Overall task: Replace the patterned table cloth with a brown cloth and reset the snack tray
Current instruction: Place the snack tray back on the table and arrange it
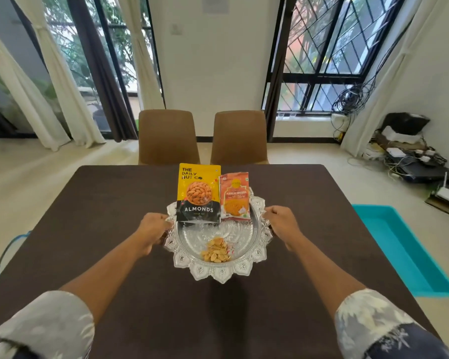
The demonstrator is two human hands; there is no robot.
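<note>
A brown cloth (114, 216) covers the table. Over its middle I hold a silver scalloped snack tray (218, 277). My left hand (152, 230) grips the tray's left rim and my right hand (283, 224) grips its right rim. A yellow and black almonds packet (198, 194) and an orange garlic snack packet (235, 196) stand side by side at the tray's far end. A small heap of loose nuts (217, 252) lies near the tray's front. A shadow falls on the cloth just below the tray.
Two brown chairs (167, 137) (240, 137) stand at the table's far edge. A turquoise tub (399, 250) sits on the floor to the right. Cables and boxes (412, 156) crowd the right corner. Curtained windows line the back wall.
</note>
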